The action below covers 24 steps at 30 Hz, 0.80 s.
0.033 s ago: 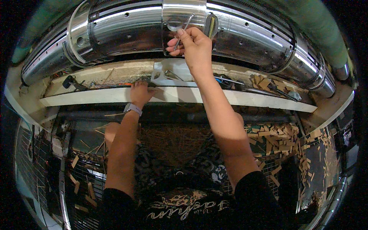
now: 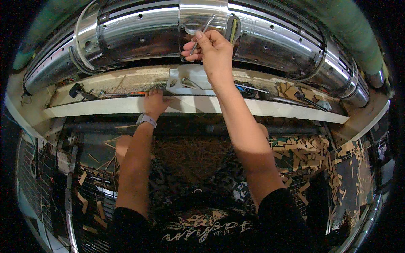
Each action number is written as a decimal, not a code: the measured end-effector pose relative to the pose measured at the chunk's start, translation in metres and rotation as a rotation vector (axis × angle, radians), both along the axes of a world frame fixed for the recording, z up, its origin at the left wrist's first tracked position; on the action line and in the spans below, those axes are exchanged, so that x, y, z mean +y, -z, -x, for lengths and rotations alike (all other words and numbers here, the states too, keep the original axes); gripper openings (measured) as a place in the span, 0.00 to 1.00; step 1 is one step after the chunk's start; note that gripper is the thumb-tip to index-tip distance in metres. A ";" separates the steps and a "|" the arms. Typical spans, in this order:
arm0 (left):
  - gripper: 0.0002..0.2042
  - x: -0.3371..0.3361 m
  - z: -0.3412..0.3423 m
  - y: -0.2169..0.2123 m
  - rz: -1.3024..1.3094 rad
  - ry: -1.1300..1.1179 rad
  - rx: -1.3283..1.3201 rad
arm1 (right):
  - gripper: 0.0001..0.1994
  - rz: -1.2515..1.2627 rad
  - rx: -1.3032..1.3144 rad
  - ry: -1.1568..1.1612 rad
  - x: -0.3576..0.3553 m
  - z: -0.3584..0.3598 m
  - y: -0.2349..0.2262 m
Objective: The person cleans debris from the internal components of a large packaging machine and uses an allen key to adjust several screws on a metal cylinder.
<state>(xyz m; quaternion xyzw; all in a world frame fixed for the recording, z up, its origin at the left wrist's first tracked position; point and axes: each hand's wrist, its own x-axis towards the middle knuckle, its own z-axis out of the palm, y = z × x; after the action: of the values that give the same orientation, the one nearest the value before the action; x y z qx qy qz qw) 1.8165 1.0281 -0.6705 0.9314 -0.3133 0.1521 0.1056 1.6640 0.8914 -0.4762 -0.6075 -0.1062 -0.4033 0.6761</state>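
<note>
My right hand [image 2: 217, 52] pinches a slim metal rod [image 2: 206, 26], shaped like a hex key, between thumb and fingers. It is held slanted in front of the polished metal cylinder [image 2: 143, 36], near a round recess [image 2: 193, 27] in its middle band. Whether the rod's lower end touches the cylinder cannot be made out. Beside that hand, an oblong slot [image 2: 232, 28] shows on the cylinder. My left hand [image 2: 155, 103] lies over the cream-coloured rail [image 2: 105, 107], thumb spread and fingertips past its far edge; it holds nothing that I can see.
Behind the rail, a trough holds a white plastic tray [image 2: 177, 87] with a metal tool [image 2: 190, 83], an orange-marked rod [image 2: 137, 92], a black-headed tool [image 2: 76, 90] and dark tools at the right. Cardboard scraps [image 2: 301, 152] litter the lower right. A green roller [image 2: 354, 38] runs at the upper right.
</note>
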 end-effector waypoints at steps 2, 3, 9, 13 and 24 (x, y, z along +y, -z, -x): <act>0.29 0.002 -0.001 0.002 0.017 0.013 -0.037 | 0.10 -0.060 -0.054 -0.058 0.006 -0.005 0.000; 0.29 0.003 -0.001 0.002 0.004 0.022 -0.037 | 0.10 -0.089 -0.079 -0.085 0.009 -0.007 0.000; 0.25 0.002 -0.001 0.007 0.075 0.073 -0.158 | 0.11 -0.301 -0.185 -0.276 0.027 -0.018 -0.010; 0.24 0.007 -0.006 0.015 0.129 0.101 -0.260 | 0.10 -0.357 -0.234 -0.312 0.038 -0.024 -0.014; 0.22 0.006 -0.005 0.008 0.062 0.079 -0.160 | 0.11 -0.209 -0.093 -0.076 0.035 -0.014 0.002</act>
<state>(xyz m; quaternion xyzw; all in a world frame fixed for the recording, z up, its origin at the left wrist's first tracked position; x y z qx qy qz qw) 1.8214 1.0343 -0.6787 0.8994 -0.3526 0.2315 0.1149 1.6776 0.9259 -0.4778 -0.5097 -0.1178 -0.4139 0.7450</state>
